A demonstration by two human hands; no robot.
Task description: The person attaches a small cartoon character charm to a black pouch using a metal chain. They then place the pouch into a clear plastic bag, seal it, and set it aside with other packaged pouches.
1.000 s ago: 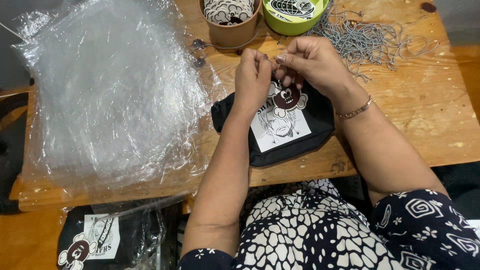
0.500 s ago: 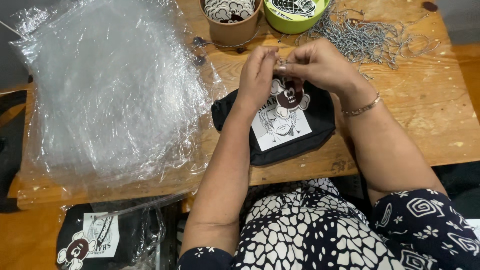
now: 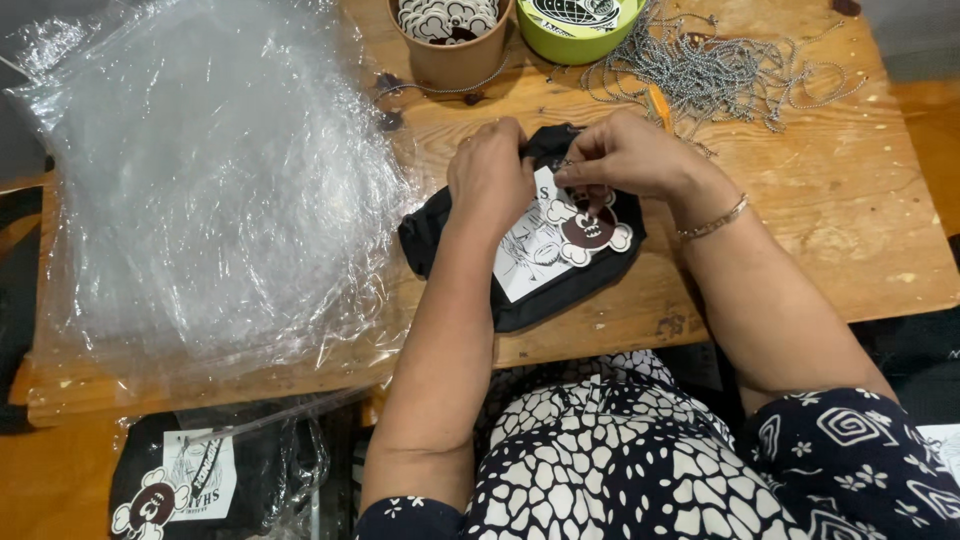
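A black fabric pouch (image 3: 520, 245) lies flat on the wooden desk (image 3: 850, 230), close to its near edge, and it serves as the landmark here. On the pouch's face sits a white printed label (image 3: 525, 262), and over the label's upper right corner rests a cartoon-shaped tag (image 3: 588, 228), white with a dark brown round middle.

Both hands meet at the pouch's far edge. The left hand (image 3: 490, 175) rests on the pouch's upper left part, its grip pinched tight on the black fabric at the top. The right hand (image 3: 628, 155) comes in from the right, thumb and forefinger closed narrowly on something small just above the cartoon-shaped tag; what exactly they pinch is too small to tell. A thin gold bracelet (image 3: 713, 222) circles the right wrist.

Left of the pouch, a large crumpled heap of clear plastic bags (image 3: 210, 170) covers much of the desk. Beyond the pouch, a brown paper cup (image 3: 452, 52) holds more white cartoon tags, and a lime-green bowl (image 3: 580, 35) stands just right of the cup. Beyond and to the right of the pouch lies a tangle of silver ball chains (image 3: 720, 70). Below the desk's near edge, well left of the pouch, another black pouch inside a clear bag (image 3: 195, 475) is visible.
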